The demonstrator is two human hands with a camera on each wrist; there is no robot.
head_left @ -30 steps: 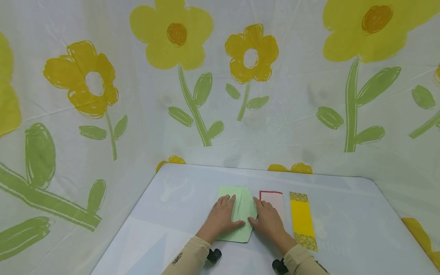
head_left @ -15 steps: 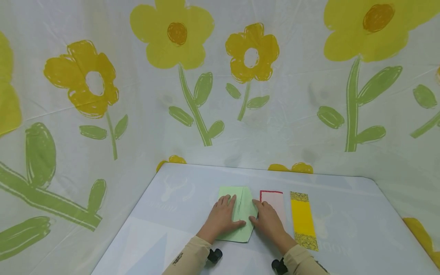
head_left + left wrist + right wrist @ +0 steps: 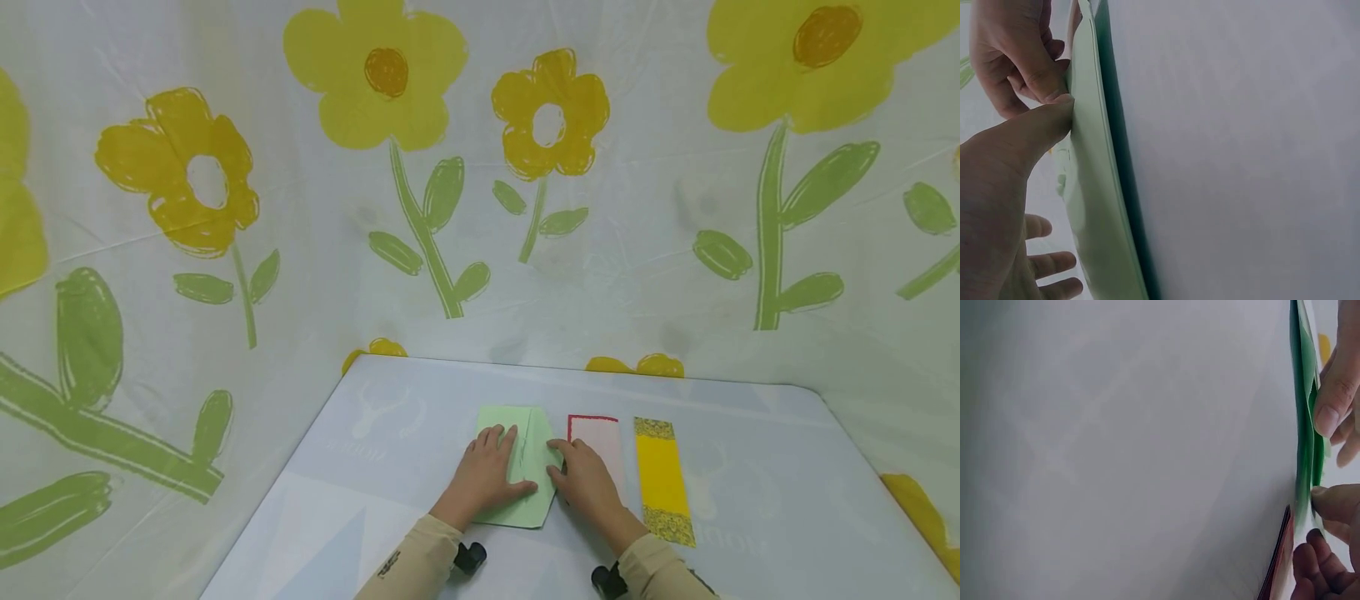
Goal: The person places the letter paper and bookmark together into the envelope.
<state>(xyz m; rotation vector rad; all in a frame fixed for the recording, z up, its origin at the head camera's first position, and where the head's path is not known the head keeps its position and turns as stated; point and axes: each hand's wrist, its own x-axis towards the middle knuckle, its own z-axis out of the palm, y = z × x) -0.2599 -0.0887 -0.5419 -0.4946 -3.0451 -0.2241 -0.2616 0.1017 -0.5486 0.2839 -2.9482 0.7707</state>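
A light green folded paper (image 3: 536,450) lies on the table in the head view, with a lengthwise seam down its upper side. My left hand (image 3: 491,471) rests on its left part, fingers spread and thumb reaching toward the middle. At the right edge my right hand (image 3: 587,479) pinches the paper between thumb and bent fingers. In the left wrist view the paper (image 3: 1094,181) appears nearly edge-on, with slightly parted layers. The right wrist view shows those green layers (image 3: 1305,425) bulging apart near both thumbs.
A pale pink card with a red border (image 3: 596,429) lies partly behind my right hand. Farther right is a yellow strip (image 3: 662,475) with patterned ends. The pale table (image 3: 360,517) meets a flower-print cloth (image 3: 637,250) at the back.
My right hand's fingertips have drawn slightly inward along the paper's right edge and bent more. The left hand stays in place on the paper.
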